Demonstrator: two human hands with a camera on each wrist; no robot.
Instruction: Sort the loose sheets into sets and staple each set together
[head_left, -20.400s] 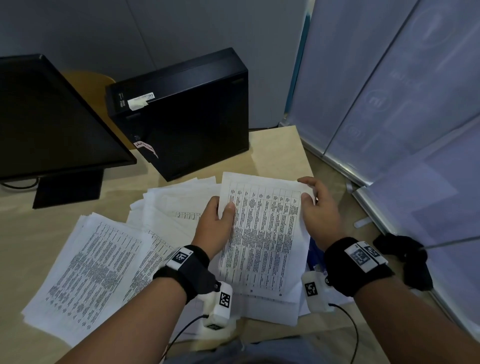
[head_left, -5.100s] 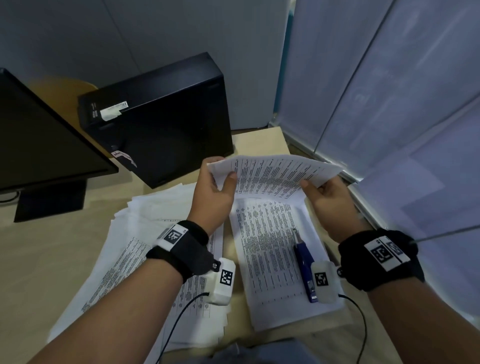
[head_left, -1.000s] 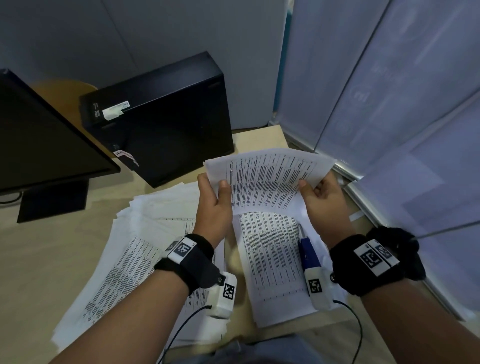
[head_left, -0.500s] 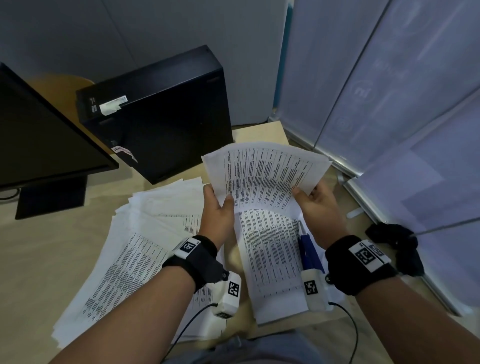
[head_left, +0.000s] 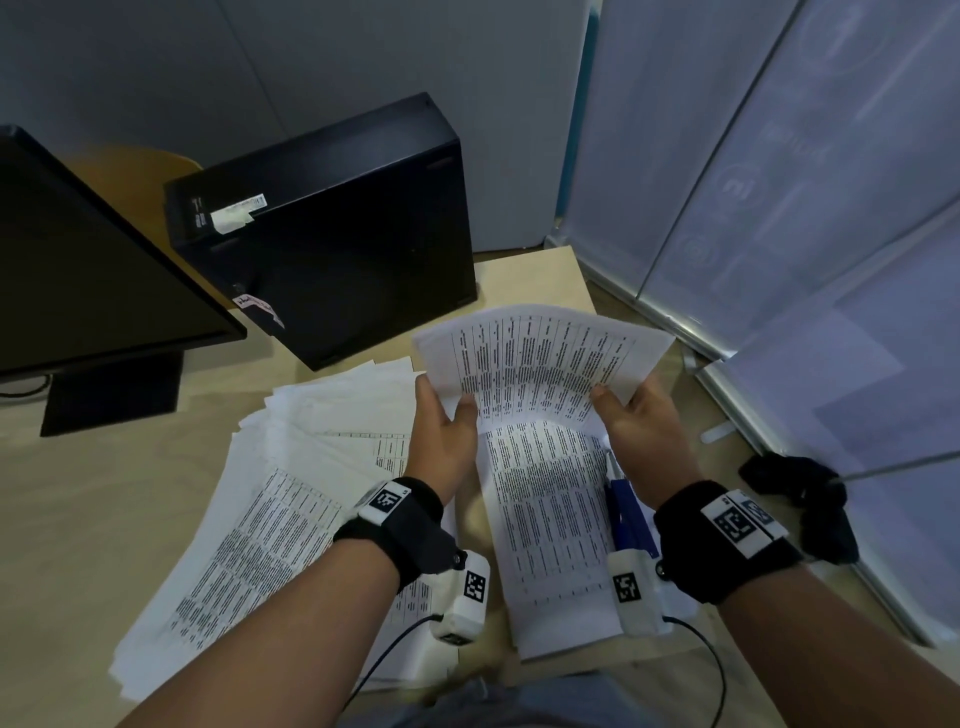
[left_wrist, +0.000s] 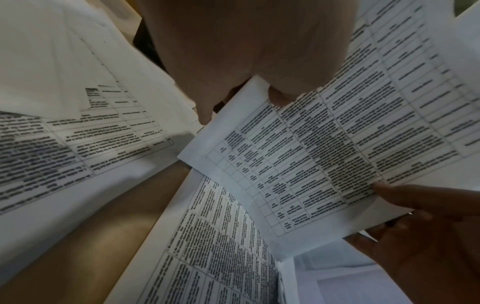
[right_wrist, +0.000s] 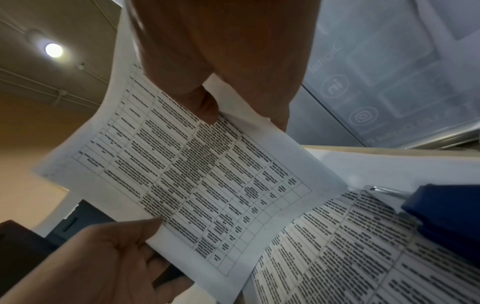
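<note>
Desk (head_left: 93, 483): computer tower (head_left: 332, 234), monitor (head_left: 78, 260) behind; left hand (head_left: 444, 441), right hand (head_left: 641, 431) pinch sheet (head_left: 540, 358).

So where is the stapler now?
In the head view, the blue stapler lies on the right-hand sheet on the desk, just below the right hand.

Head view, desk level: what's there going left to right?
Monitor → fanned pile of loose sheets → left hand → printed sheet lying flat → blue stapler → right hand → black object on the floor. Both hands hold up a curved sheet.
</note>
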